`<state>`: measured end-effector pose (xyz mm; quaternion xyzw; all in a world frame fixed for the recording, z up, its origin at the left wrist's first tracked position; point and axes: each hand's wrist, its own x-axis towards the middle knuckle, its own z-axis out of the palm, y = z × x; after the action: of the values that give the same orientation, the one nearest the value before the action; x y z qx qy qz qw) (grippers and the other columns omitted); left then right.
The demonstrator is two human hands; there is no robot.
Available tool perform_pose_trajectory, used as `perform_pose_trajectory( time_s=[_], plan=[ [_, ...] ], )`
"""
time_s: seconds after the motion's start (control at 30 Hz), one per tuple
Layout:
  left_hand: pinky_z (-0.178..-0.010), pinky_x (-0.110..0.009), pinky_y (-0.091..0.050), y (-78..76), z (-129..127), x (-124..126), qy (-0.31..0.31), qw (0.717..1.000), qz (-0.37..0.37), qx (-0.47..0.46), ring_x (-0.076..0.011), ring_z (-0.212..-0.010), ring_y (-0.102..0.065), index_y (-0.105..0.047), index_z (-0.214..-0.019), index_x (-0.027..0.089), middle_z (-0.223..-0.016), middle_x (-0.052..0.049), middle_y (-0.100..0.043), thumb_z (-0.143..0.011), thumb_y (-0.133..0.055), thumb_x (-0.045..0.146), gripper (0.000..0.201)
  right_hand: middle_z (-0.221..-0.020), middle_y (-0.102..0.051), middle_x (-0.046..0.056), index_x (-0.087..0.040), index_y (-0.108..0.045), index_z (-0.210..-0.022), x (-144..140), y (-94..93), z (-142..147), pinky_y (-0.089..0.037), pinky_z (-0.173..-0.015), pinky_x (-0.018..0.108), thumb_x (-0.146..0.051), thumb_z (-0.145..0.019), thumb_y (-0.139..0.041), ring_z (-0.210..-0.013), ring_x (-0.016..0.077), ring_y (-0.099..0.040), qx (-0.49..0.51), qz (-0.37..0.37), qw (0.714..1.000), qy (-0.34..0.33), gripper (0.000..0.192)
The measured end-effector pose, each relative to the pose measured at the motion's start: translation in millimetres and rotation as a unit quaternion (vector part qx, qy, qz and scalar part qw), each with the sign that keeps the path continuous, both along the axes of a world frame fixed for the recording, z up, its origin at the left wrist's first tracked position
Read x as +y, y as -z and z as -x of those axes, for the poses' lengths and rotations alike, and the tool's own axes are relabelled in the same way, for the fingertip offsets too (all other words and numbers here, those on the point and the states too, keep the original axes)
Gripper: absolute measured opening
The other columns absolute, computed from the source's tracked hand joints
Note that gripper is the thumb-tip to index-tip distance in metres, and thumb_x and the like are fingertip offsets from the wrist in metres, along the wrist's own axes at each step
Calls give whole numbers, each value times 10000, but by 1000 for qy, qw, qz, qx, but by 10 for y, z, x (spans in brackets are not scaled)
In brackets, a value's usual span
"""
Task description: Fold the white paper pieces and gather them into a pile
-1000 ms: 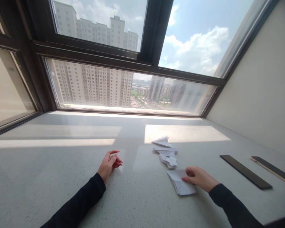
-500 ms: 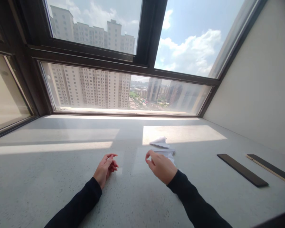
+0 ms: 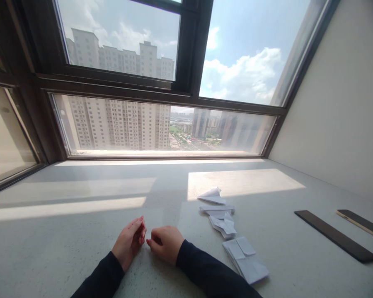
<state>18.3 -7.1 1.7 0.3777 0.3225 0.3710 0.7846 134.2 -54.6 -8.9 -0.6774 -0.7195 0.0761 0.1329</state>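
My left hand [image 3: 130,242] rests on the pale speckled counter, its fingers loosely curled and pressed together, with no object showing in them. Just to its right, my right hand [image 3: 167,245] is curled into a loose fist with the thumb low; nothing shows in it. A narrow gap parts the two hands. Right of them, white folded papers form a row: a paper plane [image 3: 211,196] at the back, a long-edged folded paper [image 3: 217,211], a folded paper with pointed corners [image 3: 224,226], and a flat rectangular folded paper [image 3: 246,259] nearest my right sleeve.
Two dark flat bars lie at the right: one all dark [image 3: 334,236], one with a light edge [image 3: 363,223]. A dark-framed window [image 3: 161,89] stands behind the counter [image 3: 65,248], with tall buildings outside. A white wall [image 3: 335,136] bounds the right.
My right hand has moved left and nearer to me, away from the papers and close to my left hand. The rectangular folded paper now shows. The view has tilted up slightly.
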Motion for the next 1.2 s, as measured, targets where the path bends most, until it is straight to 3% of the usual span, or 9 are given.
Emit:
perform_pose_trajectory(
  time_s=[0.73, 1.2],
  plan=[
    [-398, -163, -327, 11, 47, 39, 31, 998, 54, -27, -35, -357, -373, -461, -576, 150, -453, 57, -442, -636, -565, 223, 140, -665, -623, -5, -204, -566, -698, -4, -6, -1, -223, -450, 215, -395, -745, -398, -596, 109, -533, 6, 1, 1000, -16, 259],
    [-404, -169, -336, -2, 48, 22, 36, 998, 48, -21, -43, -367, -387, -472, -570, 141, -459, 50, -447, -631, -572, 225, 144, -675, -620, -2, -191, -572, -703, -5, -26, 3, -231, -467, 212, -396, -739, -429, -609, 107, -533, 11, 14, 1000, -11, 252]
  ],
)
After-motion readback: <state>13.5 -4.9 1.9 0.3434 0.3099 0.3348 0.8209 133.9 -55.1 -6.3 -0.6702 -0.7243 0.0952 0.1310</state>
